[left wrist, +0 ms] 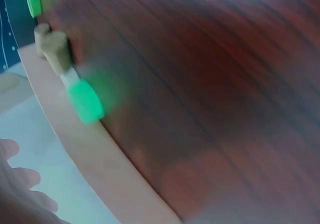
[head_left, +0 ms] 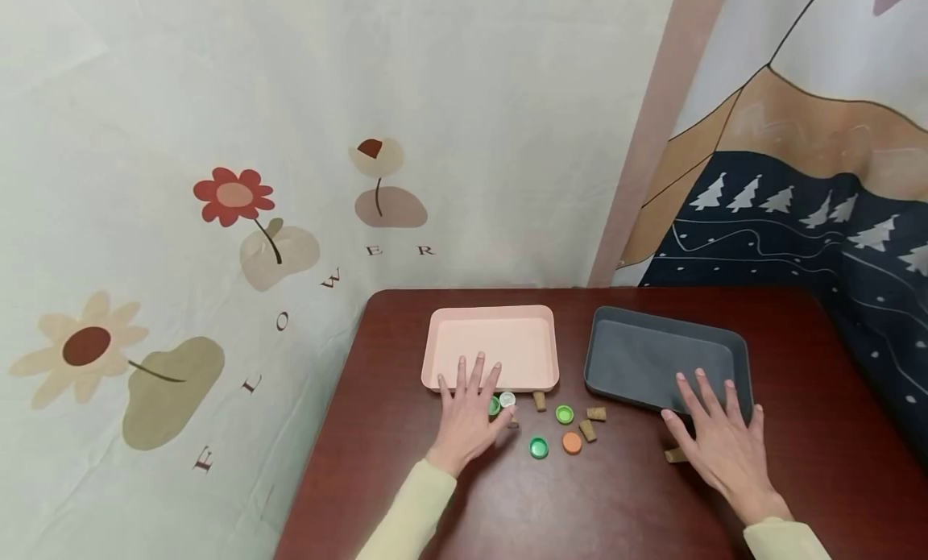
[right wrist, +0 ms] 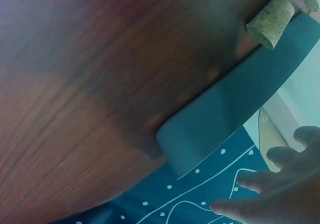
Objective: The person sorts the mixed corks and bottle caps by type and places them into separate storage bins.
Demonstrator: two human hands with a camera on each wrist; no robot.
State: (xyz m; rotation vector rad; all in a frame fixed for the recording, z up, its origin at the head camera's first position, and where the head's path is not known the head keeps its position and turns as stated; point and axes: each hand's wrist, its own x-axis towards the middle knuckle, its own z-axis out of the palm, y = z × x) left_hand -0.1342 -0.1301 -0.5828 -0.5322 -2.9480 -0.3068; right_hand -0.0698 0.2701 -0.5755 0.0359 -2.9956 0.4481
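Note:
My left hand [head_left: 467, 423], fingers spread, is over the near edge of a pink tray [head_left: 444, 330]. Beside its thumb lie a green bottle cap [head_left: 495, 406], a white cap [head_left: 507, 399] and a partly hidden cork [head_left: 513, 422]. The right hand [head_left: 725, 451] is likewise spread, overlapping the near right corner of a dark grey tray [head_left: 631, 354]. Another cork [head_left: 675, 456] shows next to its thumb, partly covered by the hand. Neither hand holds anything. In the right wrist view a cork [right wrist: 271, 21] lies by the grey tray's wall [right wrist: 210, 119].
Between the hands lie a light green cap [head_left: 565, 415], a green cap [head_left: 539, 447], an orange cap [head_left: 572, 442] and several corks [head_left: 587, 430]. Everything is on a dark red wooden table [head_left: 616, 512]. A printed cloth [head_left: 507, 141] hangs behind the table's far edge.

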